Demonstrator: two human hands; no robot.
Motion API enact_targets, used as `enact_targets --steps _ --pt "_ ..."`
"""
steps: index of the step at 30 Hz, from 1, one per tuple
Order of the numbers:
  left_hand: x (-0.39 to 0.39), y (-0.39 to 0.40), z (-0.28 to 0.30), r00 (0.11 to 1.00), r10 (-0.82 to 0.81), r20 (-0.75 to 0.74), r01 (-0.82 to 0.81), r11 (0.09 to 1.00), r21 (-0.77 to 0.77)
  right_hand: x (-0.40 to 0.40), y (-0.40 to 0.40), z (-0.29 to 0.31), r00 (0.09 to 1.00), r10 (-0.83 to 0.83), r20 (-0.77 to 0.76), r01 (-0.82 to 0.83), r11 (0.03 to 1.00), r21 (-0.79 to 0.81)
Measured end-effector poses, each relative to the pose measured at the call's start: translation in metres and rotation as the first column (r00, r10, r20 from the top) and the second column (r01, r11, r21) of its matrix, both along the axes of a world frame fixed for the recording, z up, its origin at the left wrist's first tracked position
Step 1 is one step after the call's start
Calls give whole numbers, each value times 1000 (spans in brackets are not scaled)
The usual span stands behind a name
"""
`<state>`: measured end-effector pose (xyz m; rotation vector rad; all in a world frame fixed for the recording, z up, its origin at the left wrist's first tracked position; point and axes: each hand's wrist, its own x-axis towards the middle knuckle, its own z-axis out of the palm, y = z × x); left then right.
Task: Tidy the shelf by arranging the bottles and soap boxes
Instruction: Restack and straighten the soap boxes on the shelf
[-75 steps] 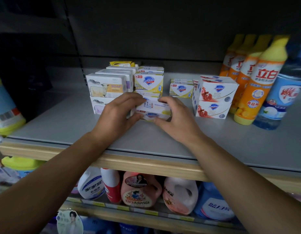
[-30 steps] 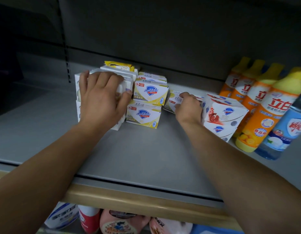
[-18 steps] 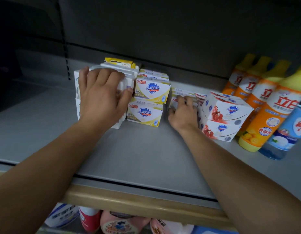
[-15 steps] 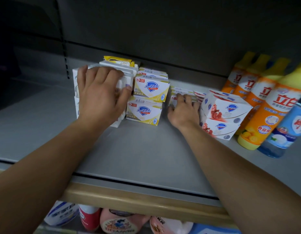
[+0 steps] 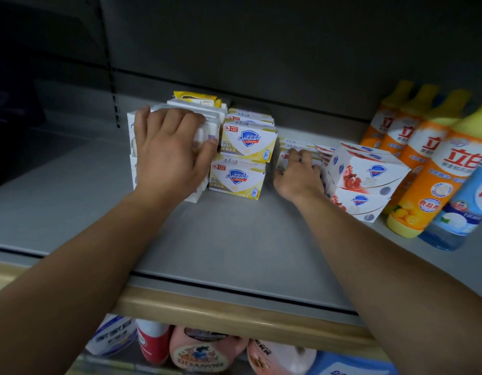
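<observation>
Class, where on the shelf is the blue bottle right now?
In the head view the blue bottle stands at the far right of the grey shelf, frontmost, beside the row of orange bottles.

Stacked soap boxes (image 5: 244, 158) beside upright bottles (image 5: 434, 169)
</observation>
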<state>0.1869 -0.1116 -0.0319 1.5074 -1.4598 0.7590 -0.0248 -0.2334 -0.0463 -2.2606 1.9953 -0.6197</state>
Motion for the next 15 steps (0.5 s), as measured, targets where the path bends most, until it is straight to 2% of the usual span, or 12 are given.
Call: enact_targets --steps 2,3,5,7,8,9,11,12,13,15 --pt "0 0 0 1000 0 -2 0 1000 -1 -2 2 3 996 9 93 -6 999 -41" --pt "0 0 0 1000 -1 -2 1 1000 -4 -2 5 5 983 34 181 -11 992 -127" --pt "-1 0 0 1000 -6 -5 6 1000 -6 2 13 14 906 148 397 -17 949 -314" --pt "-1 1 1 1000 -4 -12 4 1000 3 12 20 29 804 289 519 -78 918 -389" --pt "-1 2 1 1000 -3 -11 3 1000 10 18 22 37 789 344 509 -140 908 -396" --pt "-1 2 2 1000 -2 -7 2 1000 18 22 22 43 822 370 433 -208 903 -377" --pt "-1 3 3 1000 3 2 -3 1000 31 27 19 47 932 336 138 -285 912 -295" --pt "-1 4 3 1000 5 4 -5 999 36 28 18 45 952 306 19 -289 917 -274" --pt "-1 5 3 1000 5 6 -5 999 42 28 19 43 960 278 -41 -278 918 -284" --pt "-1 6 4 1000 9 9 -10 998 56 30 24 40 966 256 -22 -246 898 -366"
